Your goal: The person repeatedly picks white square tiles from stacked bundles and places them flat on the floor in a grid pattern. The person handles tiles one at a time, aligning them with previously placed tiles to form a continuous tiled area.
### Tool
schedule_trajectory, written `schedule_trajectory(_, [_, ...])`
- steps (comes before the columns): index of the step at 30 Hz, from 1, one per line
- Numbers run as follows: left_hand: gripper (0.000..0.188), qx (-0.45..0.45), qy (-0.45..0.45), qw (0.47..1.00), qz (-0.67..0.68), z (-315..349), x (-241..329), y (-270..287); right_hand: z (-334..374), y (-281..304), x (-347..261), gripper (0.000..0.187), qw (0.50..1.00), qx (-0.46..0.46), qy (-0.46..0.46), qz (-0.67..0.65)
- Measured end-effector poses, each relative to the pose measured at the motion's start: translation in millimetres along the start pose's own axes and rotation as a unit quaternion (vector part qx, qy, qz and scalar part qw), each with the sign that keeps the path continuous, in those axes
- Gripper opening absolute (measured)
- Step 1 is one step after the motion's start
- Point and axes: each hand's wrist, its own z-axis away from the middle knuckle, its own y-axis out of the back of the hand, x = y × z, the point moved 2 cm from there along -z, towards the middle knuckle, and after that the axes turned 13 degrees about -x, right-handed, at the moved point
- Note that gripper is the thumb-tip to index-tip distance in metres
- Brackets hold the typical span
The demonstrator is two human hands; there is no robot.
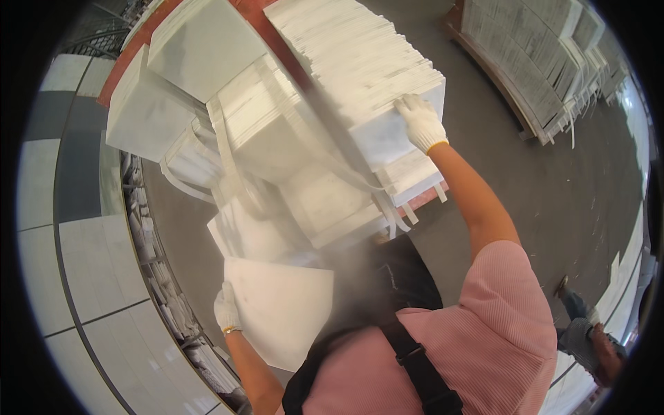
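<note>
My left hand, in a white knitted glove, grips the left edge of a flat white stone-like tile. The tile is held in front of my body at the lower left, its broad face showing. Farther off to the right, my right hand, gloved the same way, is on a long stack of white tiles standing on edge. Its fingers bend over the top edge of the tiles at the near end; the thumb is hidden.
More white tile blocks with pale straps stand left of the stack, on a red base. A loaded pallet is at the upper right. Large pale panels line the left side. Another person is at the lower right.
</note>
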Motion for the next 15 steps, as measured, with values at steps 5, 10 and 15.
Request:
schedule_trajectory(5, [0.07,-0.005,0.011,1.0,0.003,-0.2,0.9,-7.0,-2.7,-2.1,11.9,0.049,0.999,0.024,0.034,0.011])
schedule_trajectory(10, [0.067,-0.031,0.004,1.0,-0.002,-9.0,16.7,-16.2,-7.0,-3.3,20.7,0.044,0.999,0.008,0.042,-0.019])
schedule_trajectory(15, [0.066,-0.041,0.0,0.999,-0.023,-10.2,41.8,-22.5,-9.5,-5.0,18.3,0.038,0.999,0.006,0.03,-0.019])
